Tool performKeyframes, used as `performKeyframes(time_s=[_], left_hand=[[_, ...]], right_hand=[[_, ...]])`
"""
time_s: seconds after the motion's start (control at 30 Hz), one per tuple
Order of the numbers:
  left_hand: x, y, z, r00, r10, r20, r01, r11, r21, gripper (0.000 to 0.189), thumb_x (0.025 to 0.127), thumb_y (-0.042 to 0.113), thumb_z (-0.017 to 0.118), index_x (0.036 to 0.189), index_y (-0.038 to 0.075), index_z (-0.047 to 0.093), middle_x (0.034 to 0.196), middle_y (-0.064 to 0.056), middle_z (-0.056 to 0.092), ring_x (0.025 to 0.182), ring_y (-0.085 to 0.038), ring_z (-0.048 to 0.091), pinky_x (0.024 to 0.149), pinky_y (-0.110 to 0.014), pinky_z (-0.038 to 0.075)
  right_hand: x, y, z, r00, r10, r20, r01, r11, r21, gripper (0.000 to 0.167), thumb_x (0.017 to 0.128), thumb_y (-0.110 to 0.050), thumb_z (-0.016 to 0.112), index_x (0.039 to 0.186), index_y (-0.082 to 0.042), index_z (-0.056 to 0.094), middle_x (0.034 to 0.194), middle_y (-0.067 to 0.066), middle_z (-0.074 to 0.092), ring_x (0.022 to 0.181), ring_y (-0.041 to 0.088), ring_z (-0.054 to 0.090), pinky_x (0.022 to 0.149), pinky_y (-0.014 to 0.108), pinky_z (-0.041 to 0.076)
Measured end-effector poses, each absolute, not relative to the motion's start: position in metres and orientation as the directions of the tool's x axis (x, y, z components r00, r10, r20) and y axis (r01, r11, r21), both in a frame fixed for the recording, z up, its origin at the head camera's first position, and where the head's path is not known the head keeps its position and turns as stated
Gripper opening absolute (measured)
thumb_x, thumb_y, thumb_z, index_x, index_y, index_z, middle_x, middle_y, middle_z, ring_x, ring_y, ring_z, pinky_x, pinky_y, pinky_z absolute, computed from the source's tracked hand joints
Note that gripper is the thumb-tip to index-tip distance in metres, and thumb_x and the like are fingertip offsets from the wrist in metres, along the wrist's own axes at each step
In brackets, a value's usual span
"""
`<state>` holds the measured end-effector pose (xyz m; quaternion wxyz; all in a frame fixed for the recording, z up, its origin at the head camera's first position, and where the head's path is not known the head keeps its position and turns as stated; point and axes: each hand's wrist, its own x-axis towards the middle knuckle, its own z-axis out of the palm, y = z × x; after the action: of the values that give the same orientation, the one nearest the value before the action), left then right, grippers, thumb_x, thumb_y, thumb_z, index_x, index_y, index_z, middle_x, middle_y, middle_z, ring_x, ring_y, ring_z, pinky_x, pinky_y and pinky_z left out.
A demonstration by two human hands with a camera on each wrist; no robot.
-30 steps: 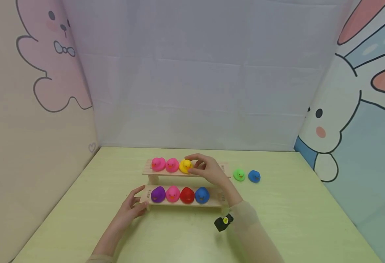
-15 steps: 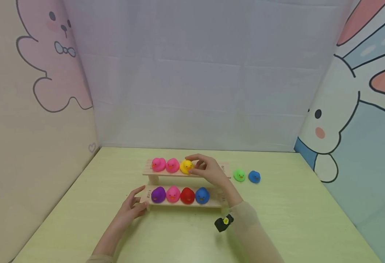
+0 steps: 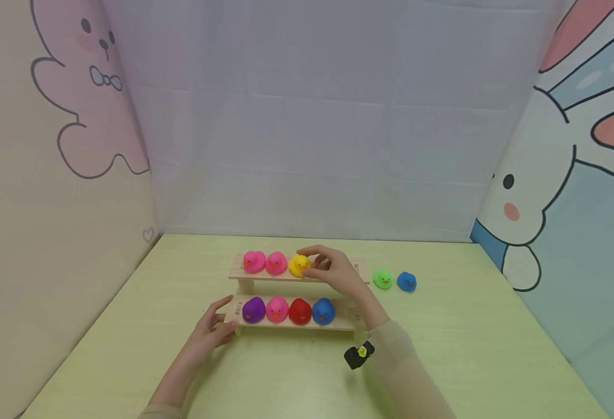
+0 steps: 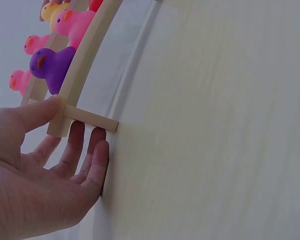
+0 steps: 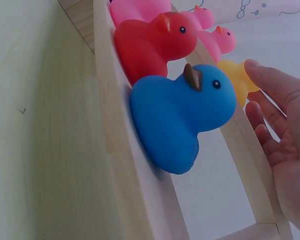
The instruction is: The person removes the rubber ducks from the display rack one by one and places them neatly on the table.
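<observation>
On the rear, higher plank of a two-step wooden rack [image 3: 246, 277], my right hand [image 3: 334, 272] pinches a yellow toy duck [image 3: 300, 265] between thumb and fingers. Left of it sit two pink ducks [image 3: 276, 263]. The lower plank carries a purple duck [image 3: 254, 310], another pink duck [image 3: 277, 309], a red duck [image 5: 155, 47] and a blue duck [image 5: 182, 117] in a row. My left hand [image 4: 50, 175] grips the rack's left end, thumb on the lower plank and fingers curled under by its leg. In the right wrist view, the blue duck stands close in front, with the yellow one partly behind my fingers.
Right of the rack, a green duck [image 3: 382, 279] and a second blue duck [image 3: 407, 281] lie on the pale table [image 3: 474, 337]. A white cloth backdrop [image 3: 312, 128] closes off the back, and printed walls stand at both sides.
The yellow duck has shifted slightly right along the upper plank, opening a small gap from the neighbouring pink duck. My left hand keeps its place on the rack.
</observation>
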<state>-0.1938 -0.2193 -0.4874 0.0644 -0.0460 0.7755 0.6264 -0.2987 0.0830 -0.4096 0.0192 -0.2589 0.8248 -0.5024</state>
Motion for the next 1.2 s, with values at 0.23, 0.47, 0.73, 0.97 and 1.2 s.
performKeyframes(time_s=[0.23,0.47,0.73,0.97,1.2], left_hand=[[-0.1946,-0.2191,-0.4871,-0.989,0.022,-0.149,-0.141,0.214,0.967,0.063,0.099,0.011,0.056,0.154,0.021,0.028,0.124,-0.019,0.056,0.104,-0.017,0.064,0.092,-0.034,0.057],[-0.1953,-0.2181,-0.4863,-0.987,0.006,-0.161,-0.156,0.205,0.966,0.062,0.099,0.010,0.057,0.153,0.024,0.031,0.123,-0.017,0.057,0.106,-0.020,0.064,0.093,-0.035,0.056],[-0.1928,-0.2178,-0.4845,-0.987,0.001,-0.163,-0.159,0.218,0.963,0.062,0.099,0.011,0.056,0.153,0.023,0.030,0.125,-0.018,0.056,0.105,-0.019,0.063,0.093,-0.035,0.056],[-0.1943,-0.2178,-0.4865,-0.986,0.000,-0.166,-0.163,0.206,0.965,0.062,0.099,0.011,0.056,0.153,0.024,0.030,0.126,-0.017,0.056,0.106,-0.019,0.063,0.092,-0.034,0.056],[-0.1932,-0.2173,-0.4861,-0.985,-0.008,-0.173,-0.171,0.205,0.964,0.061,0.099,0.012,0.057,0.153,0.024,0.031,0.128,-0.018,0.056,0.108,-0.020,0.063,0.096,-0.036,0.056]], right_hand=[[-0.2994,0.0843,-0.4103,-0.876,-0.428,0.222,-0.397,0.381,-0.835,0.038,0.089,-0.026,0.074,0.127,-0.028,0.065,0.112,0.001,0.066,0.090,0.019,0.054,0.074,0.024,0.049],[-0.3007,0.0849,-0.4118,-0.871,-0.430,0.239,-0.410,0.367,-0.835,0.038,0.089,-0.026,0.074,0.126,-0.027,0.066,0.110,0.001,0.066,0.088,0.020,0.054,0.073,0.024,0.049],[-0.2994,0.0838,-0.4106,-0.871,-0.432,0.234,-0.401,0.351,-0.846,0.039,0.089,-0.024,0.074,0.127,-0.021,0.066,0.116,0.007,0.066,0.090,0.023,0.053,0.073,0.024,0.047],[-0.2973,0.0832,-0.4100,-0.876,-0.426,0.227,-0.396,0.366,-0.842,0.037,0.089,-0.026,0.074,0.126,-0.025,0.066,0.111,0.003,0.066,0.089,0.021,0.054,0.074,0.026,0.048],[-0.2978,0.0854,-0.4092,-0.878,-0.414,0.239,-0.396,0.350,-0.849,0.038,0.090,-0.027,0.073,0.127,-0.026,0.065,0.112,0.003,0.065,0.090,0.020,0.055,0.077,0.026,0.049]])
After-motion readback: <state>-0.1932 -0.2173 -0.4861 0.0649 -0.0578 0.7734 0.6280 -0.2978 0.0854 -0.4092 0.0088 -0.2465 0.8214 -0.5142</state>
